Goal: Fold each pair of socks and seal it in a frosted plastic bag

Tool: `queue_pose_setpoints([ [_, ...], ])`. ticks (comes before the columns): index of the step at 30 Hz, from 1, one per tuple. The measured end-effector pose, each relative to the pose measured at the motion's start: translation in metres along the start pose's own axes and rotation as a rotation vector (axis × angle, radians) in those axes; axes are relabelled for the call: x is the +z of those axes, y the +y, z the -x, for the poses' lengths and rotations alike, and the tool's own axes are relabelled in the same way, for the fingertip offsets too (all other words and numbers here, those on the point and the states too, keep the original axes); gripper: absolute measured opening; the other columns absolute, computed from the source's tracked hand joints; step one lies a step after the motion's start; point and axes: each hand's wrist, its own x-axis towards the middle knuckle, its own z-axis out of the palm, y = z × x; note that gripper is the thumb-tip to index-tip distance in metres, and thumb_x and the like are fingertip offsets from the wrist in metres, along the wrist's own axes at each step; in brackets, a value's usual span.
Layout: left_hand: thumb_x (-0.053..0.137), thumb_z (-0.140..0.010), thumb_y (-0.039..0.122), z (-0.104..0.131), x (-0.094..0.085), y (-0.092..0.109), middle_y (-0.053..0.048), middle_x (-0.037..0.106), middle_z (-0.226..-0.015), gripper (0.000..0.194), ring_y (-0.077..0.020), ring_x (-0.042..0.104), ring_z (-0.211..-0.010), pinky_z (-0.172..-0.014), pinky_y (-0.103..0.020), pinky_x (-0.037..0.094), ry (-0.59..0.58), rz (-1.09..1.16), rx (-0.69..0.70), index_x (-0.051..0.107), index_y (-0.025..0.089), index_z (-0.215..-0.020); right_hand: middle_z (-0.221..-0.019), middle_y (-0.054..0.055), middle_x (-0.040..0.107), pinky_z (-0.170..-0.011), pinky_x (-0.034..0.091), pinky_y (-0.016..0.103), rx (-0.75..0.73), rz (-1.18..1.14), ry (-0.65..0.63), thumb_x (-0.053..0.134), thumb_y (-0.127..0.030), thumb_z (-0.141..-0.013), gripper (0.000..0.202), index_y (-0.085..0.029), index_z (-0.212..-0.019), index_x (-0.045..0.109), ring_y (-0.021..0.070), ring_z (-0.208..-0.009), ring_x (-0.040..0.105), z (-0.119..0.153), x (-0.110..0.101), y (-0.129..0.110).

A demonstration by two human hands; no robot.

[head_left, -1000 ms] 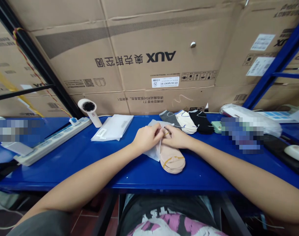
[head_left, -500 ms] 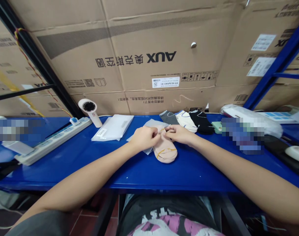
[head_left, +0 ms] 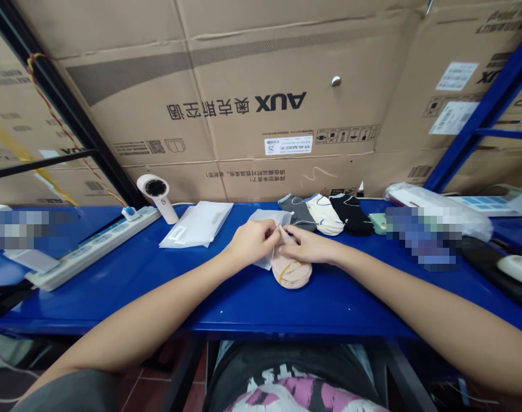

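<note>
A pair of pale pink socks (head_left: 293, 273) with yellow lines lies on the blue table, toes toward me. My left hand (head_left: 257, 239) pinches the upper end of the socks from the left. From the right, my right hand (head_left: 306, 243) also grips that end, its fingers closed and partly hiding the fabric. Beneath both hands and beyond the socks is a translucent plastic bag (head_left: 265, 216). Just past my right hand lie grey socks (head_left: 295, 210), white socks (head_left: 325, 214) and black socks (head_left: 350, 216) in an overlapping row.
White packets (head_left: 197, 223) and a handheld fan (head_left: 160, 197) stand left of centre. A power strip (head_left: 98, 247) runs along the left. On the right are a plastic-wrapped item (head_left: 441, 209) and a white mouse (head_left: 518, 269). A cardboard wall (head_left: 243, 68) rises behind the table (head_left: 158, 297).
The upper end of the pink socks has been drawn up and folded between my fingers. My right hand has come lower and closer to my left, covering more of the socks.
</note>
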Motion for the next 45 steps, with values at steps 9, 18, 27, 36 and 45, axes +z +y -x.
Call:
queue_pose_setpoints([
  [9,0.053,-0.079,0.035,0.0,-0.011,0.004,-0.002,0.062,-0.058,0.026,-0.0188,0.056,-0.058,-0.052,-0.028,0.025,-0.115,-0.186,-0.016,0.058,0.021,-0.058,-0.095,0.004,0.073,-0.069,0.053,0.026,0.059,-0.242,0.277,0.06,-0.018,-0.078,0.025,-0.018,-0.102,0.066,0.019,-0.083,0.068,-0.013,-0.004,0.01],
  [18,0.048,-0.084,0.036,0.0,-0.01,0.002,-0.003,0.068,-0.065,0.03,-0.0191,0.059,-0.061,-0.052,-0.028,0.028,-0.091,-0.136,-0.019,0.065,0.021,-0.065,-0.094,0.008,0.075,-0.078,0.057,0.024,0.319,-0.588,-0.252,0.081,-0.025,-0.071,0.032,-0.016,-0.1,0.069,0.0185,-0.087,0.072,-0.002,-0.007,0.003],
  [27,0.056,-0.074,0.04,0.002,-0.021,0.0,-0.004,0.059,-0.052,0.029,-0.0192,0.054,-0.052,-0.052,-0.03,0.028,-0.236,-0.229,0.044,0.063,0.022,-0.052,-0.089,0.005,0.076,-0.054,0.058,0.024,0.409,-0.437,-0.065,0.075,-0.035,-0.08,0.027,-0.024,-0.103,0.068,0.0181,-0.071,0.072,-0.001,-0.007,0.001],
  [36,0.052,-0.076,0.032,-0.002,-0.023,0.003,0.001,0.051,-0.047,0.029,-0.0122,0.041,-0.046,-0.048,-0.027,0.026,-0.212,0.011,0.0,0.057,0.019,-0.051,-0.083,0.006,0.075,-0.06,0.058,0.023,0.308,-0.526,-0.243,0.087,-0.025,-0.06,0.028,-0.019,-0.082,0.071,0.0187,-0.074,0.071,0.0,-0.012,0.007],
  [45,0.049,-0.08,0.032,-0.003,-0.021,0.0,0.005,0.033,-0.048,0.034,-0.0092,0.029,-0.048,-0.048,-0.027,0.022,-0.312,0.215,0.023,0.042,0.019,-0.05,-0.091,0.008,0.075,-0.073,0.058,0.028,0.227,-0.718,0.238,0.074,-0.017,-0.073,0.018,-0.015,-0.09,0.069,0.0182,-0.081,0.071,-0.012,0.009,0.012],
])
